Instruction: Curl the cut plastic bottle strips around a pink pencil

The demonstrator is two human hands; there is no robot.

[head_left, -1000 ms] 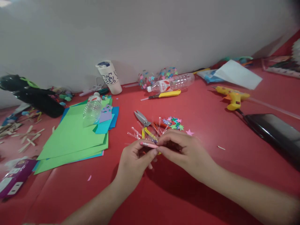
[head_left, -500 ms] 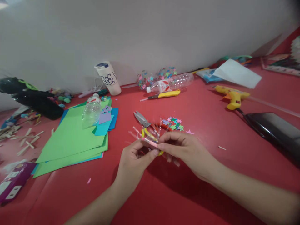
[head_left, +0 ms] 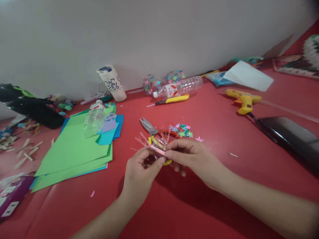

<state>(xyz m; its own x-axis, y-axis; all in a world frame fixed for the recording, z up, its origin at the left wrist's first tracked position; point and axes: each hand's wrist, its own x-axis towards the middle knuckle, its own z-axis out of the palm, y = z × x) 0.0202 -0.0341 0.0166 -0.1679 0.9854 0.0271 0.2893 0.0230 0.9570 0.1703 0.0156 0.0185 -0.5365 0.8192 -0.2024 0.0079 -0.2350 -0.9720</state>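
In the middle of the head view, a pink paper strip (head_left: 159, 151) lies along a piece of clear plastic cut into thin fringes (head_left: 142, 138). My left hand (head_left: 139, 167) is closed around the left and lower side of the plastic piece, thumb across its front. My right hand (head_left: 190, 152) pinches the right end of the pink strip between thumb and fingers. Just beyond are scissors (head_left: 149, 127), blades pointing up and left, their yellow and red handles partly hidden by the plastic. Several small coloured paper stars (head_left: 183, 130) lie to the right.
Left are green paper sheets (head_left: 72, 146) with a clear bottle (head_left: 95, 118), and a purple case (head_left: 17, 196). At the back stand a white tumbler (head_left: 113, 83), a lying bottle (head_left: 184, 86) and a yellow cutter (head_left: 176, 99). A glue gun (head_left: 245, 99) and black object (head_left: 289, 136) are right.
The view has shifted slightly, so the table things sit a little further left. Both hands keep their hold on the plastic piece and pink strip, with hardly any movement.
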